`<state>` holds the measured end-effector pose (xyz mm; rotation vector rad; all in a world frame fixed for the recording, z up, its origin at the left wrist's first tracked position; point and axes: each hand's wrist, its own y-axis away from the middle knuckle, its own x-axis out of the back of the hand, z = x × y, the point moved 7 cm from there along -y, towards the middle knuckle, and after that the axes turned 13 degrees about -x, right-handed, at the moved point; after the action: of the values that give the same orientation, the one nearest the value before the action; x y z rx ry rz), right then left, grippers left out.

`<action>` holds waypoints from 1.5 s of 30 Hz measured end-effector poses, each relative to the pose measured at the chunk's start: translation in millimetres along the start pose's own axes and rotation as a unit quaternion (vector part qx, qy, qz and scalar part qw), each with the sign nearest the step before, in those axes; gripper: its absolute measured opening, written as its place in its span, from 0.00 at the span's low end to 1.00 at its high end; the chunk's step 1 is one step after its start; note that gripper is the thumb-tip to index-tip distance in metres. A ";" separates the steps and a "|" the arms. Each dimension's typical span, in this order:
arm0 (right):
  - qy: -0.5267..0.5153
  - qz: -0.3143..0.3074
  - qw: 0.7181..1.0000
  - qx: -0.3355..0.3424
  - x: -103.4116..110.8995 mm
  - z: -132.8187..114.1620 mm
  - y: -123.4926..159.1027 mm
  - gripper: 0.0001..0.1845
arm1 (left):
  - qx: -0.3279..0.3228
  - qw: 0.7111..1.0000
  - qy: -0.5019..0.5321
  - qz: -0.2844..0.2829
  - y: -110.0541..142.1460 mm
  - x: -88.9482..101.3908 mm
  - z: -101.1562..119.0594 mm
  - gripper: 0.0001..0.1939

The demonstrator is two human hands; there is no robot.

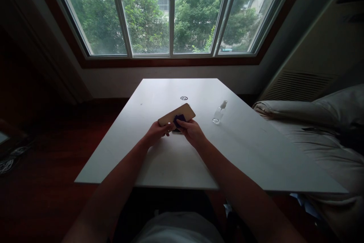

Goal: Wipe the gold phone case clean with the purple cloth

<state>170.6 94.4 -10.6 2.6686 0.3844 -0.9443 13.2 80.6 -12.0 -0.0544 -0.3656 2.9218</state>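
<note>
A flat tan phone [168, 118] with rounded corners is tilted above the white table. My left hand [156, 133] grips its left end, fingers closed round the edge. My right hand [193, 132] pinches a small dark blue cloth [180, 120] against the face of the phone. Below the hands, part of a dark flat object [176, 131] shows; the hands and phone cover the rest of it. To the right, a clear spray bottle [218, 113] lies or stands on the table, apart from both hands.
The white table [239, 152] reaches toward the window [170, 15]. A small black-and-white oval mark or object [184, 98] is near its far end. On the right is a pale padded seat or bedding [309, 121]. Cables [14, 159] lie at the left.
</note>
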 end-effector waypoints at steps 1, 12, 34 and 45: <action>0.001 0.005 1.000 0.000 0.1 0.8 -0.3 0.19 | -0.002 1.000 0.000 -0.001 -0.1 0.6 0.0 0.26; 0.008 0.036 0.999 0.015 6.8 11.9 -3.0 0.19 | -0.033 0.999 -0.006 0.018 3.9 4.5 -1.8 0.26; 0.016 0.066 0.994 0.083 25.8 -5.2 1.2 0.26 | -0.046 0.996 -0.064 -0.035 16.2 11.8 3.4 0.27; 0.020 0.126 0.990 0.066 46.1 -6.6 3.9 0.26 | -0.045 0.998 -0.046 -0.004 18.8 12.1 -2.7 0.32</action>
<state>210.2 100.2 -34.6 2.7727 -0.0103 -0.8667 -2.0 65.8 -19.5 0.0688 -0.5111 2.9050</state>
